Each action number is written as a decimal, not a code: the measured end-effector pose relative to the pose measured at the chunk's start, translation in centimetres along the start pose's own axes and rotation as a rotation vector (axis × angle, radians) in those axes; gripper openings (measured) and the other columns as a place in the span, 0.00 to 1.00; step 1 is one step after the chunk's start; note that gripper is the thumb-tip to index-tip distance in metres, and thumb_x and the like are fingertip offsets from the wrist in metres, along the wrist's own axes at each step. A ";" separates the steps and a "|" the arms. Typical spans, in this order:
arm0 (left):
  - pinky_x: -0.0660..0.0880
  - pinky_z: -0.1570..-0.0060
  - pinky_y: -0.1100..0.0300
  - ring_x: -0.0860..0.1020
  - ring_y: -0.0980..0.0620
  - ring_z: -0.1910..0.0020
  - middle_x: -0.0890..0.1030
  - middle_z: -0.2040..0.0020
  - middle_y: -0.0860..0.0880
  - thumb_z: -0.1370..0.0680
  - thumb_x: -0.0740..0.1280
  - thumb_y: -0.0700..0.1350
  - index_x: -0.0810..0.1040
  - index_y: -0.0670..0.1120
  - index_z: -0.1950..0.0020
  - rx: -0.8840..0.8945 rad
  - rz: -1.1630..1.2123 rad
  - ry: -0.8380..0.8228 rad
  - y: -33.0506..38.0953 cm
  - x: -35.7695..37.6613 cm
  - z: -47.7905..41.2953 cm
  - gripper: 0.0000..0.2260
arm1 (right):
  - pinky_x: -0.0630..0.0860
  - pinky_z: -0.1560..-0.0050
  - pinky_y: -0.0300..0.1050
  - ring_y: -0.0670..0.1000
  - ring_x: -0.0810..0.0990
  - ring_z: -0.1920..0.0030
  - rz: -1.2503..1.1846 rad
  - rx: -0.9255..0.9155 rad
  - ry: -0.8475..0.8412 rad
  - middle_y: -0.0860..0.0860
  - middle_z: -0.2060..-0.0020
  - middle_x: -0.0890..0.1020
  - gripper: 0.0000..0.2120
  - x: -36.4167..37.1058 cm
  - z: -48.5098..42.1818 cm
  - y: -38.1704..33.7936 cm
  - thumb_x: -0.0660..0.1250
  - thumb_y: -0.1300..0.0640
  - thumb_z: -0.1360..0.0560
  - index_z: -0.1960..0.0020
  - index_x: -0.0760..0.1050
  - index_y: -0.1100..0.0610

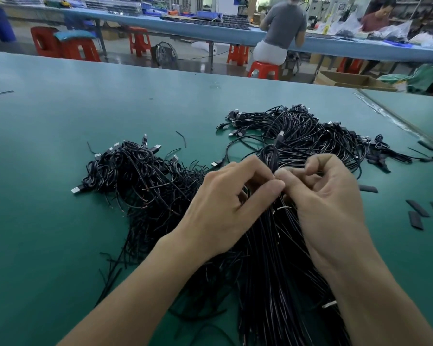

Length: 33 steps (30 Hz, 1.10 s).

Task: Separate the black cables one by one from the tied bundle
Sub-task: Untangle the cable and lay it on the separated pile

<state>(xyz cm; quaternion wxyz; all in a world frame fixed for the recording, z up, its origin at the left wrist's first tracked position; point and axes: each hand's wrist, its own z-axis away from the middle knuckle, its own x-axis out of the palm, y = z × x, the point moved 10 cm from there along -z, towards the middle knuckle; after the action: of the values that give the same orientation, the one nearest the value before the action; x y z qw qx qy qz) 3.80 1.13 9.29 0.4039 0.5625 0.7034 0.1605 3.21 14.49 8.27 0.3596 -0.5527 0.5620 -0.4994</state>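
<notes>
Factory floor: long workbenches, stools.

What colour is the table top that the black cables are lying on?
Teal green. The table top shows plainly in the head view.

Two bare forearms, left hand, right hand

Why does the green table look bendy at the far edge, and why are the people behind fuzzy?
Head view: the wide-angle lens curves the far edge of the green table; head view: the seated person is far off and soft; head view: fingertips of the right hand smear slightly, the left hand looks sharper; head view: even light puts a pale sheen on the black cables.
</notes>
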 end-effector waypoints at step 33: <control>0.79 0.72 0.46 0.73 0.52 0.78 0.79 0.73 0.51 0.23 0.72 0.52 0.77 0.51 0.62 -0.427 0.111 0.253 -3.8 -4.0 -0.3 0.10 | 0.73 0.67 0.43 0.50 0.78 0.66 0.635 -0.291 -0.205 0.45 0.62 0.83 0.20 3.0 1.3 -0.7 0.74 0.65 0.30 0.61 0.63 0.50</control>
<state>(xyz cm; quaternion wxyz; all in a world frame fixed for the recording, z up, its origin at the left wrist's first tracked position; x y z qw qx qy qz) 1.19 -3.69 8.43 0.4127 0.4777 0.6666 0.3964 4.28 11.41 9.09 0.4687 -0.4434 0.7318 -0.2196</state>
